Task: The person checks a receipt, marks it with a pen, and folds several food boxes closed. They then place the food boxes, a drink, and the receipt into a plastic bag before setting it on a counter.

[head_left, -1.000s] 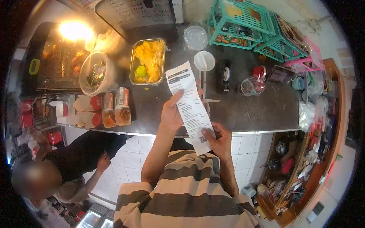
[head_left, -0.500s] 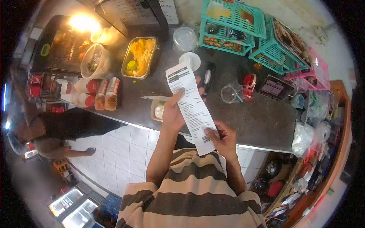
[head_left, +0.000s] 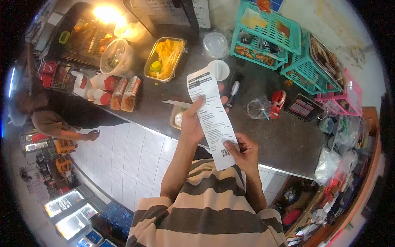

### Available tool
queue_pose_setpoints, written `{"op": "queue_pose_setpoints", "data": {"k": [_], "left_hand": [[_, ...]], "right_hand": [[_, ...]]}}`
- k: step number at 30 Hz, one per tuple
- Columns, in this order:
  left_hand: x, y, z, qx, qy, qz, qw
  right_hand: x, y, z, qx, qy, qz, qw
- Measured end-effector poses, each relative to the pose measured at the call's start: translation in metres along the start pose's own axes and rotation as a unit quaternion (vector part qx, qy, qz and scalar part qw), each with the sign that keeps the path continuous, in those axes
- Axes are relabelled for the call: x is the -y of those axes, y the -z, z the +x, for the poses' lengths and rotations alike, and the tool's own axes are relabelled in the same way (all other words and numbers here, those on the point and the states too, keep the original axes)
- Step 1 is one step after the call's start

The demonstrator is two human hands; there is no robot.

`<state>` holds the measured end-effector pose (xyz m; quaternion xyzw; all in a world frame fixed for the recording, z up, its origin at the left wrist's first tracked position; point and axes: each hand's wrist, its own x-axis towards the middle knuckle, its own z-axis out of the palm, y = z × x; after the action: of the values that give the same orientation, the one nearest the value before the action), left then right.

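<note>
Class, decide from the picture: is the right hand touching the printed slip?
Touching: the head view shows the right hand with its thumb lying on the printed slip, just above the QR code.

The short-sleeved shirt is banded in broad beige and dark grey stripes.

This looks to us like a small take-out food shop. On the long dark counter we see a lit food case, yellow food in a tray and paper food boxes. Over its edge is a printed receipt. Away from it, we see glowing glass cases.
</note>
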<state>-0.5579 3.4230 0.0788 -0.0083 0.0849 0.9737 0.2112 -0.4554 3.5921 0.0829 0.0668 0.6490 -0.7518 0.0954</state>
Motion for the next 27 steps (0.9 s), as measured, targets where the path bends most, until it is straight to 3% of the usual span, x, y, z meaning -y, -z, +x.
{"op": "queue_pose_setpoints", "data": {"k": [2,14,21,23,24,26,27], "left_hand": [[-0.013,0.002,-0.001,-0.036,-0.002,-0.027,0.999],[-0.098,0.017,-0.012,-0.003,-0.02,-0.028,0.999],[-0.148,0.028,-0.017,-0.038,-0.047,-0.035,0.998],[-0.172,0.037,-0.018,-0.039,-0.003,-0.028,0.999],[-0.189,0.034,-0.021,-0.023,-0.041,-0.011,0.999],[-0.231,0.04,-0.033,-0.113,-0.139,-0.035,0.983],[-0.256,0.042,-0.043,-0.064,-0.166,-0.032,0.984]], "right_hand": [[0.004,-0.012,0.006,0.016,-0.006,0.004,1.0],[0.005,-0.094,0.045,0.027,-0.006,-0.022,0.999],[-0.006,-0.137,0.074,0.044,-0.02,-0.036,0.998],[-0.015,-0.141,0.085,0.025,0.012,-0.099,0.995],[-0.011,-0.142,0.09,0.024,0.009,-0.104,0.994],[0.009,-0.147,0.107,-0.04,0.05,-0.043,0.997],[0.01,-0.144,0.113,-0.045,0.05,-0.049,0.997]]}}
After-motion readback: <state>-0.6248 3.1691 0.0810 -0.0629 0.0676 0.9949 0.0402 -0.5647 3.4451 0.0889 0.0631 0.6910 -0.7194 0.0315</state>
